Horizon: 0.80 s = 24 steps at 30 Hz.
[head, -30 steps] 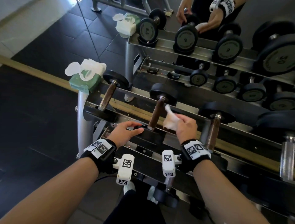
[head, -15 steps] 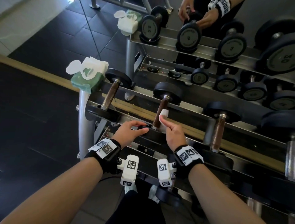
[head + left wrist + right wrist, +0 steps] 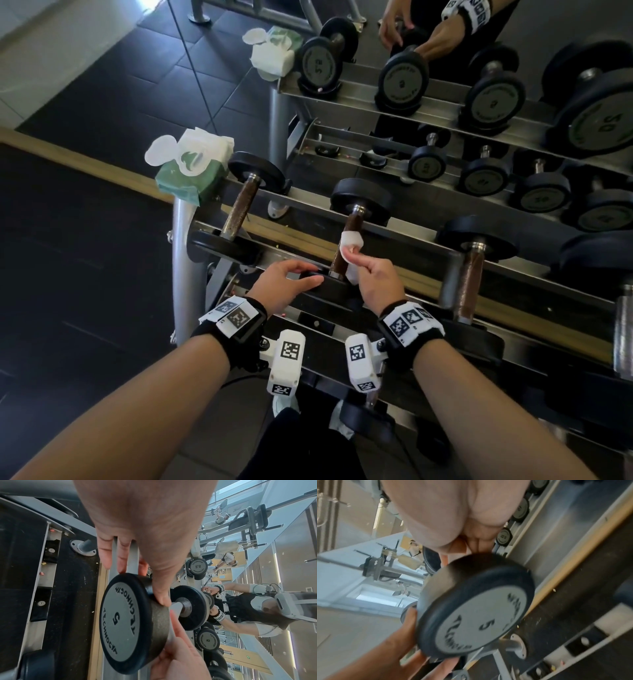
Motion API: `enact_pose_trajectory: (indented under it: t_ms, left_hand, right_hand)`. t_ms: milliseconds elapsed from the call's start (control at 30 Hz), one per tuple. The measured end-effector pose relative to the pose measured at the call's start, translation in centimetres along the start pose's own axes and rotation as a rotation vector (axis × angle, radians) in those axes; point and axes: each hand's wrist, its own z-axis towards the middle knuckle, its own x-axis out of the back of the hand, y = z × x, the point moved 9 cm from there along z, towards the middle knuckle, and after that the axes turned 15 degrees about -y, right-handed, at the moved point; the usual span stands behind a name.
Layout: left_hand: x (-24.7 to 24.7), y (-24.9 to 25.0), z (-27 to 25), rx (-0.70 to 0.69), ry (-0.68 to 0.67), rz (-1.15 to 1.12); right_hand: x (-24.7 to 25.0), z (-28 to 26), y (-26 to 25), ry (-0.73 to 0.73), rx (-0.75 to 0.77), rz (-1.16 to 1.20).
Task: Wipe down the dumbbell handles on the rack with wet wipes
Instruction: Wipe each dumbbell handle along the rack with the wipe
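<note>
Dumbbell marked 5 (image 3: pixel 346 240) on rack's top tier, being wiped w/ a wet wipe.

Head view: white wet wipe (image 3: pixel 350 241) is wrapped round the brown handle (image 3: pixel 351 226), mid-length; right hand (image 3: pixel 375 279) pinches it, fingers curled round wipe & handle. Left hand (image 3: pixel 286 279) rests on the near black end plate (image 3: pixel 329 282), grip relaxed, fingers fairly straight, holding nothing. Left wrist view: fingertips (image 3: pixel 161 597) lie on the plate's rim, the "5" face (image 3: pixel 120 620) toward camera. Right wrist view is blurred; same "5" plate (image 3: pixel 481 615) shows. Dumbbell sits 2nd from left on the steel rack (image 3: pixel 287 240), between 2 other dumbbells (image 3: pixel 241 209) (image 3: pixel 474 270). Green wipes pack (image 3: pixel 190 171), lid open, sits on rack's left end. Mirror behind repeats the scene.
</note>
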Motion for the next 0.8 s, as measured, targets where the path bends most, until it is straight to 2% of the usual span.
enact_pose_trajectory:
  t_ms: [167, 300, 433, 600, 700, 800]
  left_hand:
    - [-0.2, 0.2, -0.2, -0.007, 0.009, -0.035]
    - [-0.1, 0.3, -0.3, -0.028, 0.069, -0.05]
    - [-0.6, 0.2, -0.8, -0.063, 0.173, -0.106]
    - [-1.3, 1.4, -1.5, 0.022, 0.236, -0.028]
    - [-1.2, 4.4, -2.6, 0.075, 0.368, 0.143]
    - [-3.0, 8.8, -3.7, -0.014, 0.499, 0.228]
  right_hand:
    - [3.0, 1.0, -1.3, 0.039, 0.036, 0.047]
    - [0.7, 0.3, -1.4, -0.068, 0.055, -0.012]
    - [0.4, -0.8, -0.4, -0.26, 0.017, -0.135]
    - [4.6, -2.4, -1.2, -0.265, 0.091, -0.164]
    - [7.8, -3.9, -1.6, -0.283, 0.143, -0.217]
    - [10.9, -5.9, -2.3, -0.287, 0.237, -0.239]
